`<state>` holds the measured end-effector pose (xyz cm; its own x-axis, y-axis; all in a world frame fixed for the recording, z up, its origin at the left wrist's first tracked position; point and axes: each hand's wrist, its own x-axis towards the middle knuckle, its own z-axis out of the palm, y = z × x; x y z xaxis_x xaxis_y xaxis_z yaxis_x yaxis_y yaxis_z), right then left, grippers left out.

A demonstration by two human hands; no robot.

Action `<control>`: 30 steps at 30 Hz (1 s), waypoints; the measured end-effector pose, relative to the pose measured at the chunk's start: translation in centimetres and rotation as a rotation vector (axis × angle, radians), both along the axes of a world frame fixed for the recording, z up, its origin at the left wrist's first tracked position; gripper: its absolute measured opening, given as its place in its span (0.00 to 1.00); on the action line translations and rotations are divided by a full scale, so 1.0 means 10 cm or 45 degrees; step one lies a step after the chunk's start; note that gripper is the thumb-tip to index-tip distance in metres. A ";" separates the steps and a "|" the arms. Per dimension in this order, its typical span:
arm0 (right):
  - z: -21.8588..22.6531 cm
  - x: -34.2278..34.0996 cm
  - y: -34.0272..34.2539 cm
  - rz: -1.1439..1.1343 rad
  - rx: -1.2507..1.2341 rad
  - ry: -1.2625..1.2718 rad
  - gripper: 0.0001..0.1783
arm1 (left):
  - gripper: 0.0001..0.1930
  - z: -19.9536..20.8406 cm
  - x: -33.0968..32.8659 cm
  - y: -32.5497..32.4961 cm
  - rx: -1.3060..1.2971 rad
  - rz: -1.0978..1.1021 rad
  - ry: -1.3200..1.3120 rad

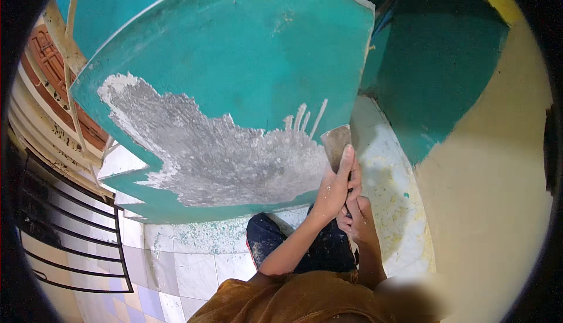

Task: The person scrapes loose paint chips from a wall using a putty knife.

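A scraper point(336, 141) with a flat, worn blade is held in both of my hands. My left hand point(333, 193) is closed round its upper part, with the thumb lying along the blade. Below it, my right hand point(359, 220) is wrapped round the lower end, much of which the fingers hide. The blade's edge lies at the right part of a teal painted wall point(264, 70), and I cannot tell whether it touches. A large grey patch of bare plaster point(217, 159) spreads left of the blade. Several narrow pale scrape marks point(302, 117) run upward beside it.
Teal paint flakes point(205, 235) litter the white floor tiles. Yellowish crumbs point(393, 200) cover a pale ledge on the right, beside a beige wall point(481, 217). A black metal grille point(76, 247) and white step edges point(120, 161) stand at left.
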<state>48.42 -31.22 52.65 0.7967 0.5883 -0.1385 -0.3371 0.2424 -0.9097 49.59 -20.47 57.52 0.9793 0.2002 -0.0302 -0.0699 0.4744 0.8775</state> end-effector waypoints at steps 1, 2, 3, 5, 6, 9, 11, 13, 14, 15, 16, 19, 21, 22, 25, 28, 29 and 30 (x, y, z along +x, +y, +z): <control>-0.05 -0.04 -0.04 0.006 -0.042 -0.001 0.24 | 0.23 -0.09 -0.02 -0.03 -0.060 0.011 0.060; -0.10 -0.08 -0.05 0.002 -0.116 -0.012 0.24 | 0.22 -0.14 -0.05 -0.06 -0.130 0.037 0.107; -0.17 -0.11 -0.05 -0.003 -0.121 -0.010 0.24 | 0.22 -0.25 -0.07 -0.06 -0.136 0.032 0.110; -0.37 -0.14 -0.01 0.020 -0.161 0.020 0.24 | 0.22 -0.53 -0.09 -0.02 -0.147 0.087 0.202; -0.50 -0.13 0.01 0.019 -0.145 -0.002 0.24 | 0.22 -0.62 -0.08 -0.01 -0.199 0.114 0.141; -0.72 -0.12 0.09 0.000 -0.117 -0.027 0.24 | 0.22 -0.70 -0.10 0.06 -0.140 0.167 0.200; -0.72 -0.10 0.15 0.021 -0.094 -0.016 0.24 | 0.22 -0.71 -0.07 0.11 -0.156 0.196 0.219; -0.78 -0.06 0.22 0.023 -0.076 -0.110 0.24 | 0.22 -0.71 -0.06 0.17 -0.138 0.228 0.174; -0.77 -0.05 0.24 0.019 -0.075 -0.109 0.24 | 0.22 -0.71 -0.05 0.19 -0.136 0.224 0.175; -0.76 -0.04 0.26 0.002 -0.064 -0.111 0.24 | 0.22 -0.69 -0.04 0.20 -0.087 0.217 0.197; -0.74 -0.01 0.30 -0.010 -0.048 -0.116 0.23 | 0.23 -0.67 -0.03 0.24 -0.032 0.215 0.215; -0.74 -0.06 0.35 0.031 0.053 0.085 0.22 | 0.23 -0.60 -0.02 0.29 0.037 0.219 0.255; -0.73 -0.06 0.34 0.044 0.060 0.156 0.20 | 0.23 -0.55 -0.01 0.28 0.048 0.224 0.279; -0.71 -0.05 0.34 0.061 0.095 0.197 0.20 | 0.23 -0.52 -0.01 0.27 0.075 0.239 0.276; -0.57 0.01 0.36 0.065 0.155 0.259 0.19 | 0.23 -0.36 0.05 0.29 0.109 0.227 0.251; -0.40 0.10 0.35 0.045 0.201 0.251 0.17 | 0.21 -0.14 0.13 0.27 0.099 0.196 0.219; -0.29 0.16 0.36 0.030 0.224 0.209 0.17 | 0.20 -0.05 0.19 0.27 0.085 0.183 0.195; -0.12 0.17 0.36 -0.015 0.199 0.258 0.18 | 0.20 0.03 0.22 0.28 0.048 0.092 0.122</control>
<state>50.12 -27.67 51.44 0.7691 0.6057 -0.2041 -0.5047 0.3796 -0.7753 51.82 -17.63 57.79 0.9552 0.2730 -0.1140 -0.0179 0.4380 0.8988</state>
